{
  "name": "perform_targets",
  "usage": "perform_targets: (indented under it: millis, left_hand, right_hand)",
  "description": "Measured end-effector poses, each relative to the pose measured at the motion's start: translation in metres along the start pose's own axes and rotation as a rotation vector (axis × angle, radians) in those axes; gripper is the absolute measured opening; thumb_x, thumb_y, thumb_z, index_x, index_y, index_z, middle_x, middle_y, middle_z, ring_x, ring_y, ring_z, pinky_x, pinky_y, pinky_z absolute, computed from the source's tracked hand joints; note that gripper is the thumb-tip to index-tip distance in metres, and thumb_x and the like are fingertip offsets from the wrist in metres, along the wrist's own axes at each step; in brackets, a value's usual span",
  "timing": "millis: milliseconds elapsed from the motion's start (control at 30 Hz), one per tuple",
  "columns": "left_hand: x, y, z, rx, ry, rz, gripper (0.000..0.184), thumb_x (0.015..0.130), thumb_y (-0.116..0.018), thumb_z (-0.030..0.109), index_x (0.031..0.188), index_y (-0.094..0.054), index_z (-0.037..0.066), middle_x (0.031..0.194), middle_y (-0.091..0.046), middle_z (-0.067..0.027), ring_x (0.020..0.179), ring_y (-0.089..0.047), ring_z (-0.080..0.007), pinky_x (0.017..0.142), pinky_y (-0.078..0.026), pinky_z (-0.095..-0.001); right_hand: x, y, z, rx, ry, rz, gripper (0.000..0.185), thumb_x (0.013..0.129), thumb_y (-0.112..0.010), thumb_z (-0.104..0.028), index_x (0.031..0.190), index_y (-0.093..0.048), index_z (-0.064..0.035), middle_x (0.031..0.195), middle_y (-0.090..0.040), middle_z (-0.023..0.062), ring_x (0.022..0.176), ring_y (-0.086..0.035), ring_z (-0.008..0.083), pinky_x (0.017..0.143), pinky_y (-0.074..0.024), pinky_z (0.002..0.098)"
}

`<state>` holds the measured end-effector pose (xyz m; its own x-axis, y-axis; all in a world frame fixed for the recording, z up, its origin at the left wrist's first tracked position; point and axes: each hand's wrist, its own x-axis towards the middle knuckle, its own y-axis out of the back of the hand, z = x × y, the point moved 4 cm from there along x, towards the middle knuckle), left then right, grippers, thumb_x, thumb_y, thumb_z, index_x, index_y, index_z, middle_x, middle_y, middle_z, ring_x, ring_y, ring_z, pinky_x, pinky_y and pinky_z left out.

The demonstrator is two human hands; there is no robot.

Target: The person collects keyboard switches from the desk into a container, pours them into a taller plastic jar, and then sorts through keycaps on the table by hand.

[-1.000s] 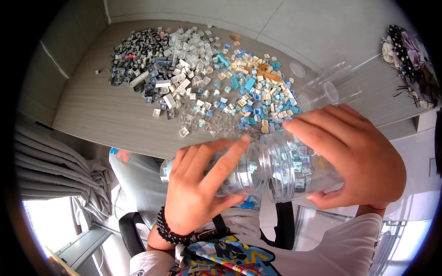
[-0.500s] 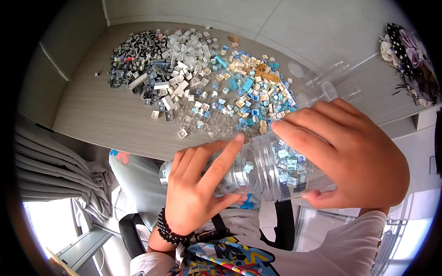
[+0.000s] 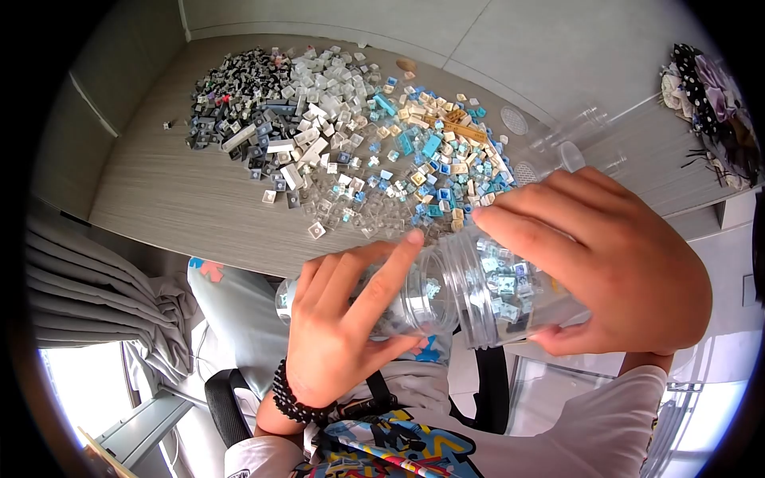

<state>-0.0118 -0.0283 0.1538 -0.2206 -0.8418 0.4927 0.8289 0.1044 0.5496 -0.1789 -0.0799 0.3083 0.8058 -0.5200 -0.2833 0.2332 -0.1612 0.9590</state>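
Note:
My left hand (image 3: pixel 347 319) wraps round a clear plastic jar (image 3: pixel 426 299) lying on its side, with a pale blue keyboard switch (image 3: pixel 433 288) near its mouth. My right hand (image 3: pixel 602 263) grips a second clear jar (image 3: pixel 478 323), also sideways, holding several pale blue switches (image 3: pixel 504 285). The two jars meet mouth to mouth, or nearly so; I cannot tell whether the rims touch. Both are held in front of the table's near edge, above my lap. Fingers hide much of the left jar's body.
Loose keycaps cover the table (image 3: pixel 175 195): dark ones (image 3: pixel 239 88) at the left, white ones (image 3: pixel 327 76) in the middle, blue and cream ones (image 3: pixel 450 151) at the right. Clear containers (image 3: pixel 574 127) lie at the back right. Patterned fabric pieces (image 3: pixel 709 111) sit beyond them.
My right hand and its jar have shifted slightly to the right, and the switches inside have moved a little. My left hand stays almost where it was.

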Motion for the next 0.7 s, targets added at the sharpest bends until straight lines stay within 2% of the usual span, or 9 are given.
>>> perform_targets:
  millis: [433, 500, 700]
  left_hand:
    - [-0.0019, 0.0004, -0.0028, -0.003, 0.015, 0.013, 0.094, 0.059, -0.087, 0.031, 0.144, -0.055, 0.012, 0.115, -0.064, -0.0076, 0.095, -0.059, -0.0282, 0.084, -0.045, -0.0408]
    - [-0.003, -0.0006, -0.0041, -0.018, 0.008, 0.054, 0.096, 0.051, -0.089, 0.027, 0.14, -0.058, 0.006, 0.112, -0.066, -0.0141, 0.095, -0.061, -0.0329, 0.089, -0.045, -0.0422]
    - [-0.0038, -0.0011, -0.0052, -0.023, 0.013, 0.044, 0.095, 0.052, -0.089, 0.028, 0.14, -0.058, 0.005, 0.113, -0.067, -0.0145, 0.097, -0.061, -0.0325, 0.089, -0.046, -0.0415]
  right_hand:
    - [0.006, 0.0003, -0.0003, 0.018, 0.008, -0.023, 0.091, 0.048, -0.084, -0.018, 0.132, -0.057, 0.0013, 0.12, -0.062, 0.0136, 0.099, -0.06, 0.0314, 0.086, -0.0471, 0.0414]
    - [0.0058, 0.0019, 0.0002, 0.015, 0.016, -0.003, 0.092, 0.047, -0.084, -0.019, 0.133, -0.057, 0.0013, 0.12, -0.062, 0.0136, 0.098, -0.06, 0.0314, 0.086, -0.0472, 0.0414]
    - [0.0053, -0.0008, 0.0035, 0.003, 0.015, 0.003, 0.093, 0.047, -0.084, -0.02, 0.133, -0.057, 0.0014, 0.121, -0.062, 0.0137, 0.098, -0.06, 0.0316, 0.085, -0.0477, 0.0416]
